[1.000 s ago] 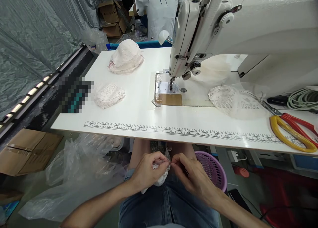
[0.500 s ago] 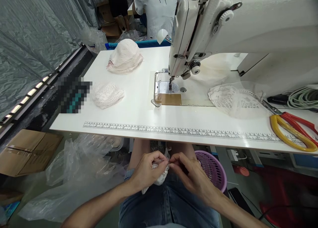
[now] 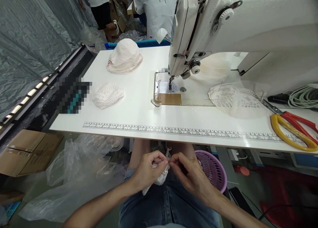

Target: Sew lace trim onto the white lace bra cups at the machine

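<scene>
Below the table's front edge, over my lap in blue jeans, my left hand (image 3: pixel 147 171) is closed around a small piece of white lace (image 3: pixel 159 178). My right hand (image 3: pixel 190 175) pinches the lace's upper edge, its fingertips touching those of my left hand. Most of the lace is hidden inside my left fist. On the white table (image 3: pixel 139 112) above stands a white sewing machine (image 3: pixel 223 29) with its needle over the metal plate (image 3: pixel 165 88).
A stack of pale cup-shaped pieces (image 3: pixel 125 57) and a white lace bundle (image 3: pixel 107 94) lie at the table's left. A lace piece under clear plastic (image 3: pixel 236 97) and red-and-yellow scissors (image 3: pixel 293 128) lie at the right. A purple basket (image 3: pixel 213 170) stands by my right knee. Clear plastic bags (image 3: pixel 74 168) lie left. People stand beyond the table.
My hands stay together on the lace with only slight finger movement. A person in dark shorts has walked into view at the far left behind the table.
</scene>
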### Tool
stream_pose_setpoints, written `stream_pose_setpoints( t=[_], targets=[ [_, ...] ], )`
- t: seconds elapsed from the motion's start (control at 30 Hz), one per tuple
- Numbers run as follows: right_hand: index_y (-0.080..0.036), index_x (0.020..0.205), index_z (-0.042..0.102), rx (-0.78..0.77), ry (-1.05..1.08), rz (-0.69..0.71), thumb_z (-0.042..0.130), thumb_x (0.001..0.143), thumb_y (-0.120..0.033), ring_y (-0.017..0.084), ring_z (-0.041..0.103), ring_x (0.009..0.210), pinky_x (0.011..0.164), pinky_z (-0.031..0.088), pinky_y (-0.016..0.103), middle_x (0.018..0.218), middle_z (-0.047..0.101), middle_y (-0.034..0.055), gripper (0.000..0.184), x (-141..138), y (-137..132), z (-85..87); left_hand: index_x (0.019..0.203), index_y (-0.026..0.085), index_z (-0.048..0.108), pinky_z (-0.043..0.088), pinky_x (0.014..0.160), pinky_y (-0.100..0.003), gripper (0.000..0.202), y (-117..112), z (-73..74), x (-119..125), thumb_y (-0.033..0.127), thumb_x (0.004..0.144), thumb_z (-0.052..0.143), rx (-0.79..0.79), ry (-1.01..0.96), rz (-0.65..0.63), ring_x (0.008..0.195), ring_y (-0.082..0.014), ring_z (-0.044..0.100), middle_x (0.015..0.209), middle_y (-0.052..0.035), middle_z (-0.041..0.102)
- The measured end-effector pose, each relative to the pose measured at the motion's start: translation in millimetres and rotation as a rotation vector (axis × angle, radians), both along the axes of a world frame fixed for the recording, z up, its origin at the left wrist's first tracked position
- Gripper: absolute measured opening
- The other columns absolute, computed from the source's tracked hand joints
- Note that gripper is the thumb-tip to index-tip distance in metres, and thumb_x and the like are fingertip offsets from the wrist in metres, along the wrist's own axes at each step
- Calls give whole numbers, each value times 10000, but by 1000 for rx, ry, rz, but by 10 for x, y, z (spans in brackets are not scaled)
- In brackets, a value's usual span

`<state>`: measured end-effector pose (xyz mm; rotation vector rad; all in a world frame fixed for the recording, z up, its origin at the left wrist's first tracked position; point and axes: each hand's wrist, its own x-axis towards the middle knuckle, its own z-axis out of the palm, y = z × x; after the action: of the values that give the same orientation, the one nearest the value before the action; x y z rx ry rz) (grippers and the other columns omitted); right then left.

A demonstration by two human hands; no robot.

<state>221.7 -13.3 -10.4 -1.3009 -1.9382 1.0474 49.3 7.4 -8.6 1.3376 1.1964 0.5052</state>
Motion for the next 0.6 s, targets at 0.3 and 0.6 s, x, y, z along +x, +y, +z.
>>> stream_pose_setpoints(
  t=[0.3, 0.6],
  targets=[
    [-198, 840, 477, -47, 52, -8, 407, 923, -230, 102, 433, 519, 489, 312, 204, 613, 459, -45, 114, 6, -9, -23, 790, 139, 580, 314, 505, -169, 187, -10, 8, 5, 303, 846, 510, -16, -18, 10, 522, -71, 443, 570, 35, 525],
    [-202, 866, 479, -6, 29, -5, 414, 933, -238, 102, 461, 533, 497, 312, 203, 637, 493, -42, 101, -1, 11, -41, 776, 133, 581, 309, 509, -171, 171, -3, 14, 20, 280, 833, 514, 2, -1, 13, 527, -70, 430, 568, 32, 512]
  ],
)
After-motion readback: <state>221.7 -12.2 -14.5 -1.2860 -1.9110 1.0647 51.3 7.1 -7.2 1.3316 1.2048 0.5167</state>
